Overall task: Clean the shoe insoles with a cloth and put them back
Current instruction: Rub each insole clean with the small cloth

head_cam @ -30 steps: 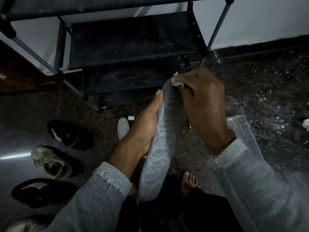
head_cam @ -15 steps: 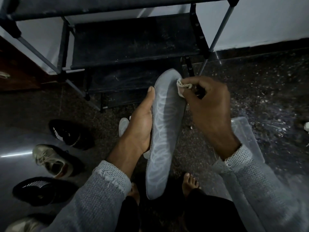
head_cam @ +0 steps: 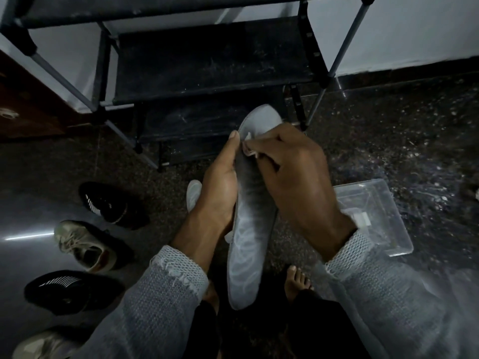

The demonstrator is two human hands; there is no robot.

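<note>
The left hand [head_cam: 220,187] holds a grey insole [head_cam: 250,229] from its left edge, with the thumb lying along the side and the other fingers hidden behind it. The right hand [head_cam: 295,177] pinches a small pale cloth [head_cam: 248,149] with curled fingers and presses it on the far part of the insole, just beside the left thumb tip. The insole is in the air at the center of the scene, its toe pointing far and its heel near, above two bare feet [head_cam: 298,282] on the dark floor [head_cam: 388,141]. To the right, on the floor, lies a clear plastic container [head_cam: 383,229]. To the left, four shoes [head_cam: 108,203] stand in a row. Behind the hands, far in the scene, stands a dark shoe rack [head_cam: 207,60] against the white wall [head_cam: 414,29].
</note>
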